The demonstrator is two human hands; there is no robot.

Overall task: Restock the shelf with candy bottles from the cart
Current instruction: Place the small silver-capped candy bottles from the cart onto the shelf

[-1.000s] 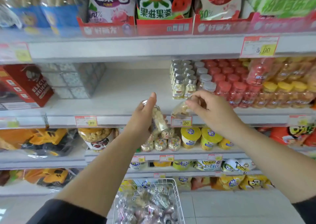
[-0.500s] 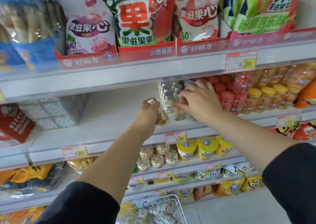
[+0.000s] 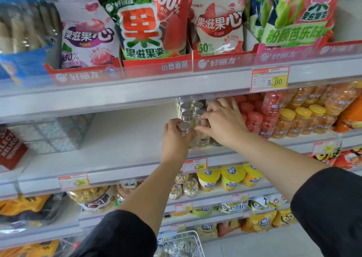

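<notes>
The left hand (image 3: 175, 139) has its grip clenched round an upright silver-capped bottle (image 3: 183, 128) at the shelf (image 3: 117, 151), just above the 3.00 tag (image 3: 195, 165). The right hand (image 3: 225, 123) pinches a second bottle (image 3: 201, 140) right beside it, also above the tag. The cart (image 3: 184, 241) sits well below the tag

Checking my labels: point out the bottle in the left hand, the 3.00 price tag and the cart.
bottle (image 3: 183, 127), head view, on its silver cap, gripped by the left hand (image 3: 173, 141)
3.00 price tag (image 3: 195, 165), head view, middle of the tag
cart (image 3: 184, 234), head view, on its wire rim
</notes>
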